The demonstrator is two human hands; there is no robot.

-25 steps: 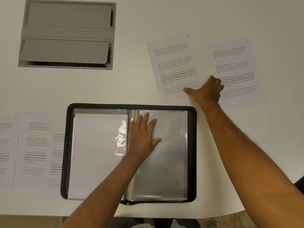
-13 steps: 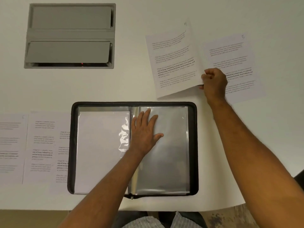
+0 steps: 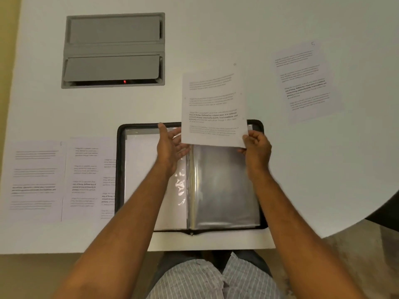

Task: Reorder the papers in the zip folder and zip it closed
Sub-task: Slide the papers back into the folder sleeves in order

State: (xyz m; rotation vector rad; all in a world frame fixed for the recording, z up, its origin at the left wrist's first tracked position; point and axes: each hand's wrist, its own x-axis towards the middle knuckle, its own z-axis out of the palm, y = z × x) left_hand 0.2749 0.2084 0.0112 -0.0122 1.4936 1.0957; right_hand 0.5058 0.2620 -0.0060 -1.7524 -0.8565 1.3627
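Observation:
The black zip folder (image 3: 120, 169) lies open on the white table. Its left sleeve (image 3: 142, 167) holds a white sheet; the right clear sleeve (image 3: 224, 190) looks empty. My right hand (image 3: 258, 149) pinches the lower right corner of a printed paper (image 3: 213, 108) and holds it up over the folder's top right part. My left hand (image 3: 169, 147) hovers above the folder's spine, thumb raised, fingers stretched toward the paper's lower left corner. Whether they touch it I cannot tell.
A printed paper marked 5 (image 3: 304, 83) lies at the right of the table. Several more papers (image 3: 34, 180) lie overlapped left of the folder. A grey cable hatch (image 3: 114, 50) is set into the table at the back. The table's edge curves away at the lower right.
My right hand has carried the paper from the table's right to over the folder. My left hand has lifted off the right sleeve and reached toward the paper.

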